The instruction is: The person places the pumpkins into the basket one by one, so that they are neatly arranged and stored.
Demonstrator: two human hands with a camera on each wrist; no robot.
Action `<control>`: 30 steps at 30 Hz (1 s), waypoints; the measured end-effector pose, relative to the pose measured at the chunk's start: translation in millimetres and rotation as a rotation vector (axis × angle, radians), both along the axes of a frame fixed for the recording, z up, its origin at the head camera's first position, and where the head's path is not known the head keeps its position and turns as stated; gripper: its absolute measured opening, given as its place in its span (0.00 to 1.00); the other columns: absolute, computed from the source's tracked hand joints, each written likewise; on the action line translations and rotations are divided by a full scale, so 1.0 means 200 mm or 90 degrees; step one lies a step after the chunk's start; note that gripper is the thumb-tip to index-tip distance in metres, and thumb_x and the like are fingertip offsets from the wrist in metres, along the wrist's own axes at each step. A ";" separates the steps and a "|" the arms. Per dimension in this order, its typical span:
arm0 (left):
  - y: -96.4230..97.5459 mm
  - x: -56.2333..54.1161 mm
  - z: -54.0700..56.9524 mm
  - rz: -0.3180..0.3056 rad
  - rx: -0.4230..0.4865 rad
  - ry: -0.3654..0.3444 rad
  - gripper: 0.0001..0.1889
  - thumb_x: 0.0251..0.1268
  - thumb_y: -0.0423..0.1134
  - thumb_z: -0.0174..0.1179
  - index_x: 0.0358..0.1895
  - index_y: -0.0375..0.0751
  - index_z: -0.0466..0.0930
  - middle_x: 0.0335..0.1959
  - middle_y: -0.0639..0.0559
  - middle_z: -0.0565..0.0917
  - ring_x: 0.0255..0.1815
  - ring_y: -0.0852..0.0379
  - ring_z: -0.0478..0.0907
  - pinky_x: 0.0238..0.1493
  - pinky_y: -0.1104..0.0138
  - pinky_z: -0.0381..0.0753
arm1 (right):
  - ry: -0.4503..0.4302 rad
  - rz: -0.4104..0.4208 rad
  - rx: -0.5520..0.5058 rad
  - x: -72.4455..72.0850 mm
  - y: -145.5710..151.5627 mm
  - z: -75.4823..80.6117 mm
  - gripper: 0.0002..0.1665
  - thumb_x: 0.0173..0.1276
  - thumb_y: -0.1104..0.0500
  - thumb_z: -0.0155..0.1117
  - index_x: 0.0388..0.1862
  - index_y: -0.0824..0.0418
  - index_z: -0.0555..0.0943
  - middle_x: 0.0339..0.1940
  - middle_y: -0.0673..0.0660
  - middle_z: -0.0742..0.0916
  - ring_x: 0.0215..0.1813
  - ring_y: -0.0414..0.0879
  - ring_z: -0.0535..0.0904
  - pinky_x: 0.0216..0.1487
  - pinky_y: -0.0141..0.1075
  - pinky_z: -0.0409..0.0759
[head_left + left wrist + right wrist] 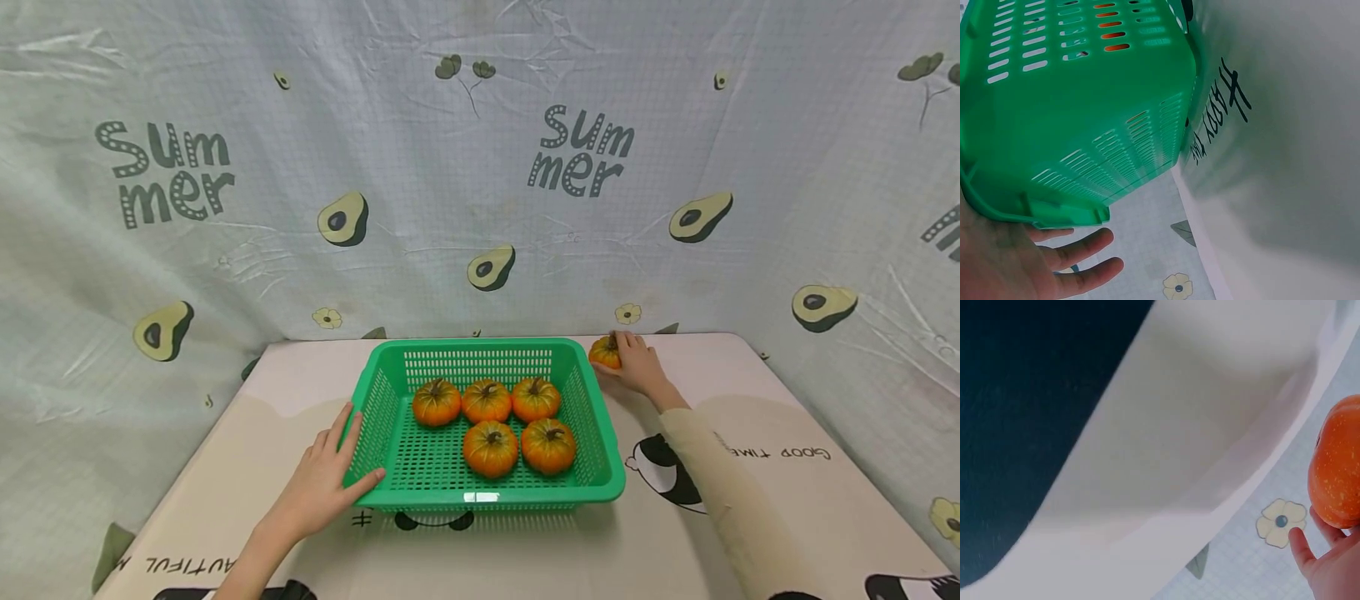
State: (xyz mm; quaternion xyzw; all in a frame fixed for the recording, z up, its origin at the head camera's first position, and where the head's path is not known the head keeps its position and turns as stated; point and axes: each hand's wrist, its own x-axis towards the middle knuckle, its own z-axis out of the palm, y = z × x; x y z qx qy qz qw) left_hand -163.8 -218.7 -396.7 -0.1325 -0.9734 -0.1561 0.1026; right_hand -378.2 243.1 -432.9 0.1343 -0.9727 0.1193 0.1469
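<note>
A green plastic basket (487, 497) stands on the table with several small orange pumpkins (490, 449) inside, toward its middle and right. My left hand (324, 475) lies along the basket's left rim, fingers extended; the left wrist view has the hand (1016, 262) at the rim beside the slotted wall. Beyond the basket's right back corner, my right hand (639, 367) grips another pumpkin (604, 353) between thumb and fingers. In the right wrist view this pumpkin (1340, 465) is partly cut off by the frame, with fingers under it.
The table (480, 554) has a pale cover printed with words and cartoon eyes. Behind its far edge hangs a light cloth (420, 150) with avocado and "summer" prints. A large dark shape (1035, 394) fills the left of the right wrist view; I cannot tell its kind.
</note>
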 end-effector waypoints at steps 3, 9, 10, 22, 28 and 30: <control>0.00 0.00 0.00 0.000 0.000 -0.003 0.43 0.57 0.56 0.54 0.68 0.30 0.50 0.70 0.37 0.47 0.59 0.37 0.61 0.47 0.44 0.66 | -0.003 0.004 0.007 0.01 0.00 0.01 0.39 0.58 0.40 0.57 0.56 0.69 0.64 0.54 0.70 0.72 0.55 0.63 0.66 0.50 0.59 0.65; 0.00 0.00 0.00 0.000 -0.002 -0.003 0.43 0.57 0.56 0.54 0.67 0.30 0.50 0.70 0.36 0.47 0.59 0.37 0.61 0.47 0.44 0.66 | 0.022 0.029 0.009 0.02 0.00 0.04 0.39 0.57 0.42 0.59 0.58 0.67 0.65 0.55 0.68 0.73 0.55 0.62 0.68 0.49 0.58 0.64; 0.00 0.00 0.00 0.000 -0.002 -0.001 0.43 0.57 0.56 0.54 0.67 0.30 0.50 0.70 0.36 0.47 0.59 0.37 0.61 0.47 0.44 0.66 | 0.026 0.032 0.012 0.03 0.00 0.04 0.39 0.56 0.42 0.60 0.58 0.67 0.65 0.55 0.68 0.73 0.55 0.62 0.68 0.49 0.58 0.64; 0.00 0.00 0.00 0.001 -0.002 0.001 0.43 0.57 0.56 0.54 0.67 0.30 0.50 0.70 0.37 0.47 0.59 0.37 0.61 0.47 0.44 0.66 | 0.080 0.070 0.006 0.10 0.02 0.15 0.40 0.49 0.44 0.66 0.55 0.65 0.65 0.51 0.66 0.74 0.51 0.61 0.69 0.45 0.55 0.64; 0.01 0.00 0.00 0.003 -0.001 -0.001 0.43 0.57 0.56 0.54 0.68 0.30 0.50 0.70 0.37 0.47 0.60 0.37 0.60 0.47 0.44 0.66 | 0.124 0.084 -0.010 0.15 0.01 0.21 0.41 0.48 0.45 0.67 0.55 0.65 0.66 0.48 0.64 0.75 0.49 0.60 0.70 0.44 0.53 0.65; 0.01 0.00 0.00 0.003 0.001 -0.002 0.43 0.57 0.56 0.54 0.68 0.30 0.50 0.70 0.37 0.47 0.60 0.37 0.60 0.47 0.44 0.66 | 0.135 0.093 -0.017 0.17 0.01 0.23 0.42 0.47 0.45 0.68 0.57 0.64 0.65 0.48 0.64 0.75 0.49 0.59 0.69 0.44 0.52 0.65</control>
